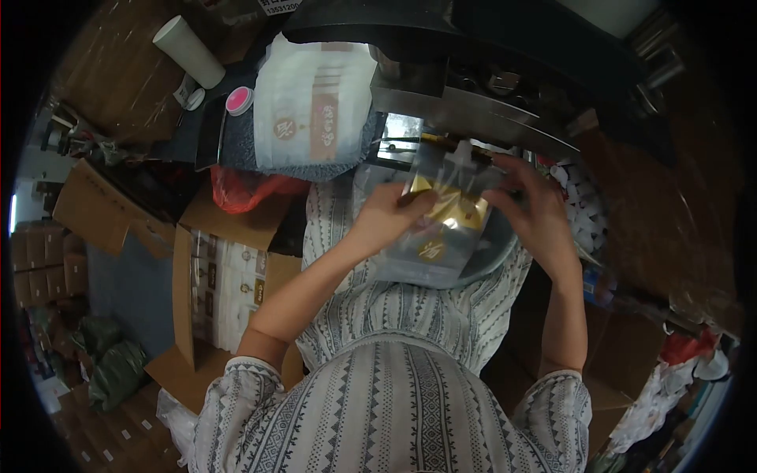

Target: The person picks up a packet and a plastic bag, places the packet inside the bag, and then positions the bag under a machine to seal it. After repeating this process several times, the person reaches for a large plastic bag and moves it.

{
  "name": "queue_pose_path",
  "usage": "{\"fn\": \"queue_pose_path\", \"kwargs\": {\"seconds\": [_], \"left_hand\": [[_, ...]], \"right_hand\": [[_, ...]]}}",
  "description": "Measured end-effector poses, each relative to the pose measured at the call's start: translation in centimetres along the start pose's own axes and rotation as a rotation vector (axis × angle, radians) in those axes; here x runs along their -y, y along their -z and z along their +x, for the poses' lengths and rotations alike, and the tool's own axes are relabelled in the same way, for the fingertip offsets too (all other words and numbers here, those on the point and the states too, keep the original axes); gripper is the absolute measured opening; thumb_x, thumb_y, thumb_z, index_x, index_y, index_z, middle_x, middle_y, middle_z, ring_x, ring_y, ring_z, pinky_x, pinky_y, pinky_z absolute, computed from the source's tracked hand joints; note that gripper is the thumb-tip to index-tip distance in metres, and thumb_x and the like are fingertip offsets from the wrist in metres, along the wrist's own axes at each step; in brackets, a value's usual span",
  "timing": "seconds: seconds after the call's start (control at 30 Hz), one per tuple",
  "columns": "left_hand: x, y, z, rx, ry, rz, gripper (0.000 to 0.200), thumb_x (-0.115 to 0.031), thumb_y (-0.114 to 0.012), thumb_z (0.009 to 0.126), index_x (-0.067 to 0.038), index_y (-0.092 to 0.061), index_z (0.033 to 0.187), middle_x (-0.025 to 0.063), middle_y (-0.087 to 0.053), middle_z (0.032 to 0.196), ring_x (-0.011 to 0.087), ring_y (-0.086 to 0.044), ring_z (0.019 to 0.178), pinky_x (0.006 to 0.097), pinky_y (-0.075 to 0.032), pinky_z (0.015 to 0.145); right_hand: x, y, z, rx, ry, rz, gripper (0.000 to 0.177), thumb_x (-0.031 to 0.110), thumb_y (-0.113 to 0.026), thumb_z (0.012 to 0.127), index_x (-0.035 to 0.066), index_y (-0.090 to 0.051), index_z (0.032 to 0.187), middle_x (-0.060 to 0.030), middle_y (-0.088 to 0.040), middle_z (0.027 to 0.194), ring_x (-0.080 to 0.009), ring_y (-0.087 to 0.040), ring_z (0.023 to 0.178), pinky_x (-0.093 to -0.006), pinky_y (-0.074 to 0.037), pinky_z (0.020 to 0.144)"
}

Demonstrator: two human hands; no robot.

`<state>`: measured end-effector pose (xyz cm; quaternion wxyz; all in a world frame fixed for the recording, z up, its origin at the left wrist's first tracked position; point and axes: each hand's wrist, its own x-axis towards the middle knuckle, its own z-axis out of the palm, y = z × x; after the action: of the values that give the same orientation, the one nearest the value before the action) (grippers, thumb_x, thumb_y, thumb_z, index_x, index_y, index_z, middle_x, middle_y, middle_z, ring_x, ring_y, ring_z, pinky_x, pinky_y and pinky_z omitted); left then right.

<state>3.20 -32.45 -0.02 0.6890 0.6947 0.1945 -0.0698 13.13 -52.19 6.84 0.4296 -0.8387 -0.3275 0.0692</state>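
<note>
A clear plastic pouch (430, 254) with gold print hangs in front of me, above a basin on my lap. A pale spout-like piece shows near its top, under the dark machine edge. On the pouch's left side my left hand (390, 214) is closed, thumb and fingers pinching the plastic. My right hand (538, 214) is at the upper right edge of the pouch, fingers curled and thumb against the plastic. Its fingertips are slightly blurred, and glare hides part of what lies between the hands. The grey-blue basin (505, 251) shows behind the pouch.
A stack of printed pouches (311, 110) lies on a blue-grey cloth at upper left, beside a pink-topped jar (239, 101) and a white cylinder (188, 51). The dark machine (489, 102) spans the top. An open carton (229, 288) of packed pouches stands left. White caps (582, 206) lie right.
</note>
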Motion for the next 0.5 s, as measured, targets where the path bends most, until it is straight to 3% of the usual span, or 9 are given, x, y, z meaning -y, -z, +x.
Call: {"fn": "queue_pose_path", "kwargs": {"seconds": [0.07, 0.1, 0.17, 0.2, 0.27, 0.33, 0.4, 0.43, 0.5], "left_hand": [[-0.5, -0.4, 1.6, 0.032, 0.066, -0.010, 0.026, -0.016, -0.060, 0.093, 0.007, -0.063, 0.103, 0.0095, -0.067, 0.083, 0.0097, -0.065, 0.074, 0.0235, -0.051, 0.061], [-1.2, -0.9, 2.0, -0.008, 0.094, -0.210, 0.026, -0.017, -0.061, 0.093, 0.007, -0.062, 0.102, 0.0096, -0.066, 0.084, 0.0092, -0.064, 0.074, 0.0223, -0.052, 0.062], [-1.4, -1.2, 2.2, -0.052, 0.125, -0.411, 0.026, -0.018, -0.062, 0.092, 0.007, -0.062, 0.100, 0.0097, -0.065, 0.086, 0.0086, -0.063, 0.073, 0.0212, -0.052, 0.064], [-1.1, -1.2, 2.2, -0.055, 0.128, -0.406, 0.027, -0.019, -0.061, 0.093, 0.006, -0.062, 0.101, 0.0091, -0.065, 0.087, 0.0092, -0.063, 0.074, 0.0220, -0.052, 0.063], [-1.1, -0.8, 1.8, -0.057, 0.135, -0.398, 0.027, -0.020, -0.060, 0.094, 0.005, -0.062, 0.102, 0.0085, -0.065, 0.087, 0.0098, -0.063, 0.075, 0.0228, -0.052, 0.062], [-1.9, 1.7, 1.0, -0.236, -0.088, 0.028, 0.032, -0.021, -0.064, 0.090, 0.003, -0.059, 0.110, 0.0155, -0.065, 0.104, 0.0225, -0.065, 0.089, 0.0303, -0.053, 0.074], [-0.7, 6.4, 1.3, -0.726, -0.665, 0.770, 0.046, -0.024, -0.068, 0.085, -0.001, -0.052, 0.122, 0.0223, -0.053, 0.124, 0.0332, -0.055, 0.112, 0.0398, -0.046, 0.089], [1.1, 8.0, 1.3, -0.789, -0.502, 1.156, 0.059, -0.025, -0.071, 0.080, -0.005, -0.045, 0.130, 0.0234, -0.042, 0.134, 0.0390, -0.043, 0.122, 0.0431, -0.039, 0.096], [3.8, 7.8, 0.1, -0.737, -0.586, 1.281, 0.052, -0.023, -0.070, 0.081, -0.005, -0.049, 0.125, 0.0222, -0.047, 0.127, 0.0380, -0.047, 0.117, 0.0420, -0.040, 0.094]], "right_hand": [[-0.8, 1.4, -0.8, 0.071, -0.068, -0.243, 0.036, 0.015, -0.070, 0.082, 0.006, -0.062, 0.116, -0.0126, -0.066, 0.099, -0.0196, -0.064, 0.086, -0.0312, -0.051, 0.071], [-1.4, 1.9, -0.9, 0.072, -0.069, -0.243, 0.036, 0.015, -0.070, 0.082, 0.006, -0.062, 0.116, -0.0126, -0.066, 0.099, -0.0196, -0.064, 0.086, -0.0312, -0.051, 0.071], [-2.8, 3.0, -0.8, -0.123, -0.263, -0.329, 0.028, 0.016, -0.066, 0.084, 0.002, -0.063, 0.107, -0.0164, -0.064, 0.098, -0.0309, -0.065, 0.086, -0.0395, -0.051, 0.074], [-4.9, 3.2, -0.5, -0.122, -0.266, -0.328, 0.028, 0.016, -0.066, 0.084, 0.002, -0.063, 0.107, -0.0164, -0.064, 0.098, -0.0309, -0.065, 0.086, -0.0395, -0.051, 0.074], [-9.8, 2.7, 0.1, -0.247, -0.076, -0.726, 0.018, 0.012, -0.062, 0.083, 0.002, -0.065, 0.099, -0.0173, -0.062, 0.103, -0.0334, -0.063, 0.090, -0.0420, -0.051, 0.075], [-10.0, 2.7, 0.4, -0.221, -0.091, -0.690, 0.016, 0.010, -0.061, 0.082, 0.003, -0.065, 0.096, -0.0175, -0.061, 0.104, -0.0341, -0.063, 0.090, -0.0426, -0.051, 0.076], [-9.9, 2.4, 0.2, -0.178, -0.115, -0.646, 0.015, 0.009, -0.060, 0.082, 0.003, -0.065, 0.094, -0.0176, -0.060, 0.105, -0.0347, -0.063, 0.091, -0.0431, -0.051, 0.076], [-9.4, 2.3, 0.1, -0.195, -0.139, -0.703, 0.014, 0.009, -0.059, 0.082, 0.003, -0.065, 0.093, -0.0173, -0.061, 0.102, -0.0356, -0.063, 0.089, -0.0439, -0.051, 0.076], [-8.0, 2.6, 0.1, -0.216, -0.158, -0.762, 0.013, 0.009, -0.059, 0.083, 0.002, -0.065, 0.092, -0.0170, -0.063, 0.100, -0.0366, -0.063, 0.088, -0.0446, -0.051, 0.075]]}}
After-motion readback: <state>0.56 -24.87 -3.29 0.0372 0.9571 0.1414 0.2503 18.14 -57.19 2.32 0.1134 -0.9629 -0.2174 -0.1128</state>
